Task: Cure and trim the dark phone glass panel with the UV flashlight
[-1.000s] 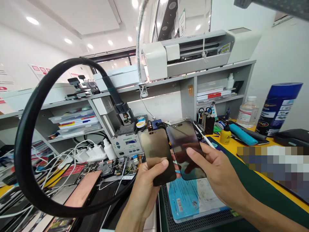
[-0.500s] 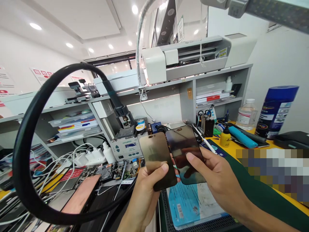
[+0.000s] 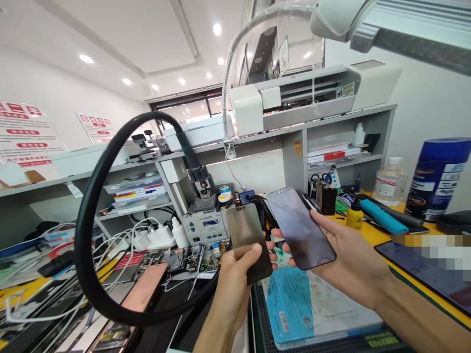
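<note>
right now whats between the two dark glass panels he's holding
Head view: a narrow gap between the left panel and right panel, showing a black cable behind and fingertips.

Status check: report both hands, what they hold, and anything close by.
Left hand grips brownish glass panel. Right hand holds dark glass panel, tilted. Black hose loop left of them.
</note>
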A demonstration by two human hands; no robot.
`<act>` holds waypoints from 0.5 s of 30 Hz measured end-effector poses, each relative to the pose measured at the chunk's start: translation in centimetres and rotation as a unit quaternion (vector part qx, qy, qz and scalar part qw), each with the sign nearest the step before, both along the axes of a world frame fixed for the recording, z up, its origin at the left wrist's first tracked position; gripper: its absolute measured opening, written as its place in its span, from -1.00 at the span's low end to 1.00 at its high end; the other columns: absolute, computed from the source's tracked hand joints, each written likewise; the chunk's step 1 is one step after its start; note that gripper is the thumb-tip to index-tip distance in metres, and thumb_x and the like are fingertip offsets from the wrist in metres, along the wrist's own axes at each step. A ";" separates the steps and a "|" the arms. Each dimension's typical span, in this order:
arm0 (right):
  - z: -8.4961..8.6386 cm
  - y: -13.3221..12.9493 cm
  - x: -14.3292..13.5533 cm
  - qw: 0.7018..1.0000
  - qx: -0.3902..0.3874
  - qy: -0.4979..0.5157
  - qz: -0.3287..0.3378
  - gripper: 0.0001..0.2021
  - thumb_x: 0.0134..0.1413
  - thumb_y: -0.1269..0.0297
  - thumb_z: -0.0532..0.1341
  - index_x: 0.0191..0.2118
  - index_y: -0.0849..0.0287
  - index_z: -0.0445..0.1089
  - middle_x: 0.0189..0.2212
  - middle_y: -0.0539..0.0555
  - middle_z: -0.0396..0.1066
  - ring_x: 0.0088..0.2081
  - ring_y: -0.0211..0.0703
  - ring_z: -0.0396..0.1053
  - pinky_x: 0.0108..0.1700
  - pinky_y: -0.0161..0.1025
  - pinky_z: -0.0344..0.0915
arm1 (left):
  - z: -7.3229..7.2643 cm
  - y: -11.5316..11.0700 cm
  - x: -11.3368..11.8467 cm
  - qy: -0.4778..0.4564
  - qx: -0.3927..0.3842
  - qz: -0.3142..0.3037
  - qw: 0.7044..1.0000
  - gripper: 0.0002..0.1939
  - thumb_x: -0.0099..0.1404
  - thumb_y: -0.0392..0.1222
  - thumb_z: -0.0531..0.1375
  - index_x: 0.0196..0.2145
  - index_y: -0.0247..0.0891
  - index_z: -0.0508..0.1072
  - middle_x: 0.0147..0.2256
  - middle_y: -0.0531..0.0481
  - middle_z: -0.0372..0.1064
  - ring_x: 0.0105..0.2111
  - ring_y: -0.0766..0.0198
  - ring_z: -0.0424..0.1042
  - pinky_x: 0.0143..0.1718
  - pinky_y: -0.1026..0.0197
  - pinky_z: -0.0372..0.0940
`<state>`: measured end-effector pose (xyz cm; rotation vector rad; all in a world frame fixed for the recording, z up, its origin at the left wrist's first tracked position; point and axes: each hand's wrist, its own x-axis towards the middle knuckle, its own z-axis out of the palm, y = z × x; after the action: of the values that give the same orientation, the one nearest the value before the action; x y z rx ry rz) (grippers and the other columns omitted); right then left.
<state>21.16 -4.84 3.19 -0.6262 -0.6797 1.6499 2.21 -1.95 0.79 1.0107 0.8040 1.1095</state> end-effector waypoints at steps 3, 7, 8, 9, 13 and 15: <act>-0.4 -0.3 -0.1 0.999 0.015 -0.030 -0.006 -0.60 0.30 0.02 0.18 0.00 0.21 0.57 -0.12 0.24 0.56 -0.17 0.08 0.52 -0.10 -0.02 0.48 | -0.2 0.2 0.0 -0.003 0.004 0.000 1.000 -0.59 0.13 -0.02 0.41 -0.22 -0.46 0.65 -0.35 -0.24 0.60 -0.40 0.15 0.55 -0.23 0.15 0.41; -1.0 -0.5 -0.3 0.993 0.037 -0.108 -0.029 -0.50 0.28 -0.10 0.20 0.00 0.25 0.58 -0.16 0.24 0.55 -0.13 0.09 0.49 -0.02 -0.05 0.44 | -0.4 0.4 0.0 -0.006 0.004 0.003 1.000 -0.58 0.14 0.00 0.40 -0.22 -0.46 0.66 -0.37 -0.24 0.60 -0.41 0.15 0.55 -0.25 0.16 0.40; -1.2 -0.5 -0.3 0.991 0.047 -0.117 -0.034 -0.48 0.28 -0.14 0.18 0.03 0.22 0.56 -0.15 0.23 0.55 -0.13 0.08 0.48 -0.04 -0.06 0.45 | -0.4 0.3 0.0 -0.004 0.003 0.005 1.000 -0.59 0.14 0.00 0.40 -0.23 -0.46 0.66 -0.38 -0.24 0.60 -0.42 0.15 0.55 -0.25 0.16 0.40; -1.3 -0.6 -0.4 0.990 0.060 -0.123 -0.039 -0.47 0.28 -0.16 0.18 0.07 0.17 0.54 -0.13 0.21 0.54 -0.13 0.06 0.47 -0.07 -0.08 0.45 | -0.3 0.3 0.1 -0.003 0.002 0.007 1.000 -0.59 0.14 0.00 0.40 -0.24 -0.47 0.66 -0.39 -0.24 0.59 -0.42 0.15 0.55 -0.24 0.16 0.40; -2.1 -0.7 -1.0 0.974 0.107 -0.183 -0.076 -0.38 0.24 -0.26 0.16 0.18 0.10 0.46 -0.14 0.17 0.52 -0.20 -0.02 0.44 -0.13 -0.14 0.45 | -0.2 0.0 0.3 -0.002 -0.003 0.019 1.000 -0.58 0.14 -0.01 0.40 -0.24 -0.48 0.65 -0.38 -0.24 0.59 -0.37 0.13 0.56 -0.21 0.15 0.41; -2.5 -0.7 -1.3 0.964 0.118 -0.213 -0.102 -0.32 0.21 -0.30 0.16 0.23 0.11 0.42 -0.10 0.19 0.51 -0.18 0.00 0.44 -0.12 -0.12 0.44 | -0.2 -0.1 0.4 -0.002 -0.005 0.022 1.000 -0.58 0.14 -0.01 0.39 -0.22 -0.48 0.65 -0.37 -0.24 0.60 -0.36 0.13 0.56 -0.21 0.15 0.41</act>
<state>19.88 -5.52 0.65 -0.8560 -1.0689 1.2272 2.58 -2.05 0.57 0.9870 0.8301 1.1436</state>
